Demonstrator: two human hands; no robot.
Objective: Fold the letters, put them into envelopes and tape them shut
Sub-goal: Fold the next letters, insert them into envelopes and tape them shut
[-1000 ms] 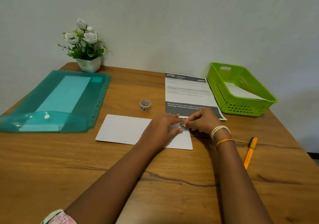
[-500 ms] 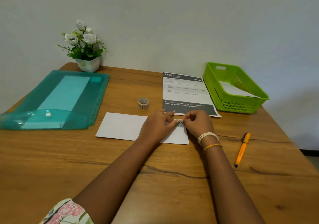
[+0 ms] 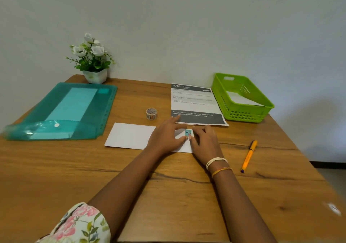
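White envelope (image 3: pixel 129 135) lies flat on the wooden desk (image 3: pixel 168 186), long side running left to right, near the desk's middle. Its right end is covered by both hands.

Left hand (image 3: pixel 166 137): palm down on the envelope, fingers fairly straight and spread, index finger reaching toward the printed sheet (image 3: pixel 194 104), thumb tip beside the tape piece (image 3: pixel 188 132). It presses the paper flat and grips nothing.

Right hand (image 3: pixel 205 141): rests on the envelope's right end, fingers bent with tips beside the tape piece. Whether they pinch the tape or only press next to it cannot be told. Wrist carries white and orange bands.

Tape piece: small, teal-patterned, sitting on the envelope between the two hands.

Tape roll (image 3: pixel 151 114): stands on the desk just behind the envelope, left of the printed sheet, apart from both hands.

Green basket (image 3: pixel 243 111): far right of the desk, holds a white paper.

Orange pen (image 3: pixel 249 155): lies right of the right hand, not touched.

Teal plastic folder (image 3: pixel 61 111): far left. Potted white flowers (image 3: pixel 91 59) stand behind it, against the wall.
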